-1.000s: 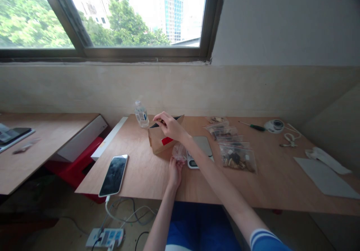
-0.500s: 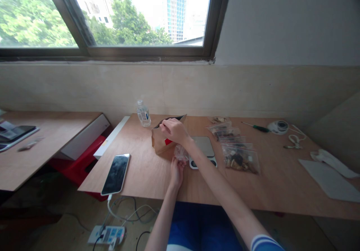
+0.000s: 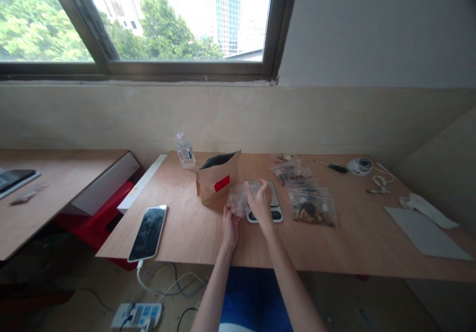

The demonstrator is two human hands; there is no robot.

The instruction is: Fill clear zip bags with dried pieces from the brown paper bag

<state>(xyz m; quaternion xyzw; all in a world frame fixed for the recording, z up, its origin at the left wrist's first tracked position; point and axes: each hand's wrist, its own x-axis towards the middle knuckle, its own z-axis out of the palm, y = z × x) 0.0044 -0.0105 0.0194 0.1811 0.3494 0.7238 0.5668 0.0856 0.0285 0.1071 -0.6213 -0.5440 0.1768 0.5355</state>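
Note:
A crumpled clear plastic bag (image 3: 236, 200) is held low on its left side by my left hand (image 3: 230, 225), the fingers closed round it. My right hand (image 3: 261, 200) is at the bag's right edge, over the kitchen scale (image 3: 275, 198), with thumb and curled fingers on the thin film. Whether anything small is also in that hand is hidden. Just left of the plastic bag, a brown paper bag (image 3: 208, 185) with a red label (image 3: 222, 183) stands upright, its dark mouth open at the top.
Several zip bags of dried pieces (image 3: 312, 210) lie right of the scale. Farther right are a screwdriver (image 3: 337, 168), a white camera (image 3: 359, 166) and a white sheet (image 3: 420, 232). A water bottle (image 3: 185, 152) and a charging phone (image 3: 148, 232) occupy the left side.
My right hand has moved from above the paper bag's mouth, rightward and down to the plastic bag by the scale. My left hand still holds the plastic bag. The view has shifted slightly.

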